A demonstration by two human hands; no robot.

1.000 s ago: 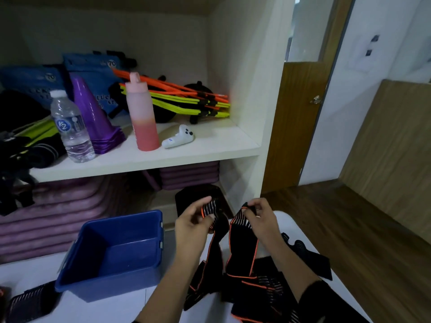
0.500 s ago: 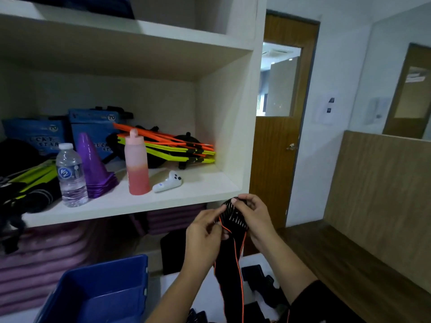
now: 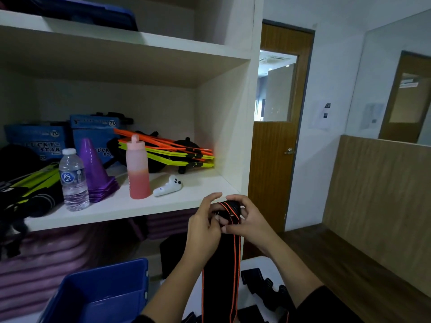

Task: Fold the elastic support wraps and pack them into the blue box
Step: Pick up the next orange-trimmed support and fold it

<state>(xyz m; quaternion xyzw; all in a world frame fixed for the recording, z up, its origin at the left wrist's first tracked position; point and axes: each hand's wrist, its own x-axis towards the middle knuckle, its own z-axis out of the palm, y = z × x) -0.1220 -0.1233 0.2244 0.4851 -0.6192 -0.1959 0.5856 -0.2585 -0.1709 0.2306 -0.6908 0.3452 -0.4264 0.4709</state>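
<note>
Elastic support wrap (image 3: 221,271), black with orange edging, is rolled at its top between the curled fingers of the left hand (image 3: 204,226) and right hand (image 3: 250,221), and its tail hangs below them. The blue box (image 3: 109,266) sits down-left of the fingers. Up-left of them, a water bottle (image 3: 73,180) reads "K2" and the blue packs (image 3: 37,141) read "LUCKY STAR" and "70".

Bare left hand (image 3: 205,227), bare right hand (image 3: 250,223), bare forearms (image 3: 289,262), black sleeve (image 3: 326,306) at the right elbow
</note>
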